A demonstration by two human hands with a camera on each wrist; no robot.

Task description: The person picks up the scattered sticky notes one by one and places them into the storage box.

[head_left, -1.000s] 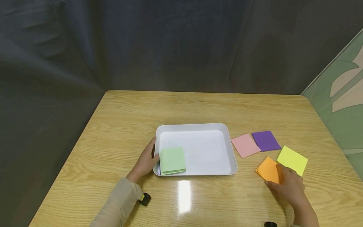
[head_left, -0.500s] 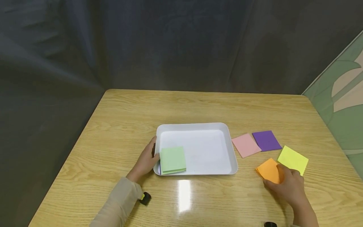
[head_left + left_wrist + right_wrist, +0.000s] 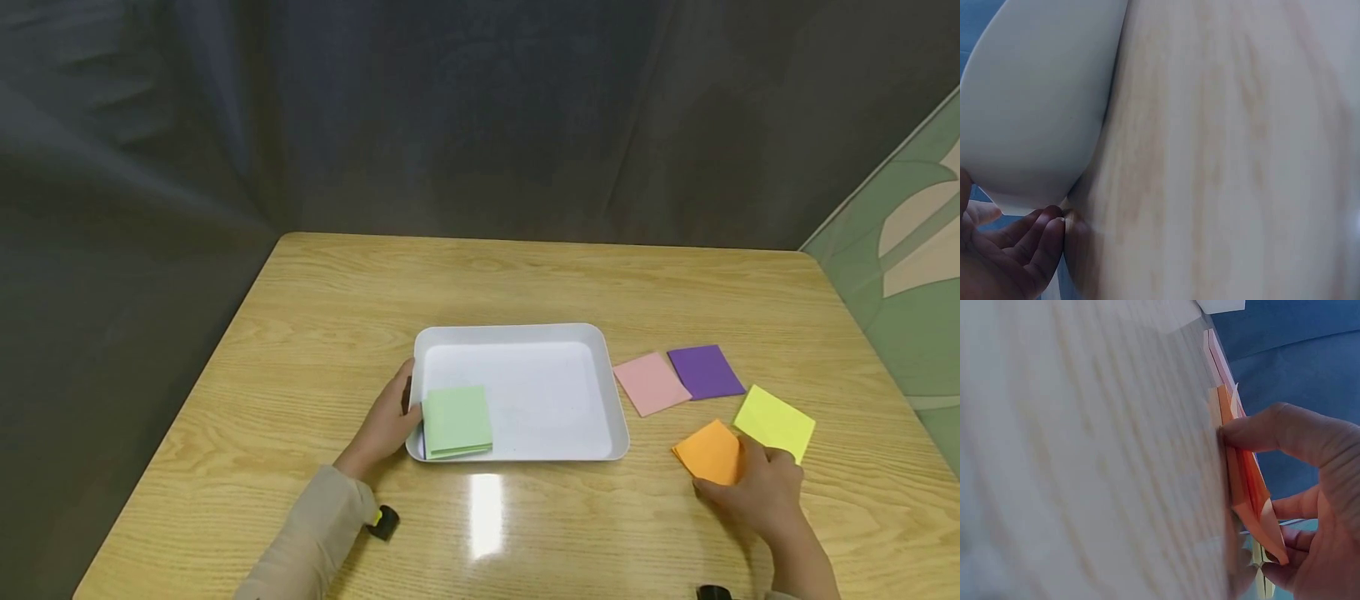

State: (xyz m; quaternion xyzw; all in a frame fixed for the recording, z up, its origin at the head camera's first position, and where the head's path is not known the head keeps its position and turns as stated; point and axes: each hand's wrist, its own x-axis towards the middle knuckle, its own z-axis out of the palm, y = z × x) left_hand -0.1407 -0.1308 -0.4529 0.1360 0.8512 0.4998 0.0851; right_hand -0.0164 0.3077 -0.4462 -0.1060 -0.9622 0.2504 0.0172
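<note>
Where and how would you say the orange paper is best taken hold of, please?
Probably by pinching the orange paper across two edges, coming from the near right and above, as the right grip does. Its layers gape in the right wrist view, so squeezing them together should hold better than catching one. The yellow paper crowds its far right side.

Right hand (image 3: 1330, 509) pinches orange paper stack (image 3: 1250, 487).
Thumb at one end, fingers at other, layers parted; pink stack (image 3: 1220, 362) beyond, yellow stack (image 3: 1261, 584) by fingertips, wood-grain tabletop (image 3: 1097, 456).
</note>
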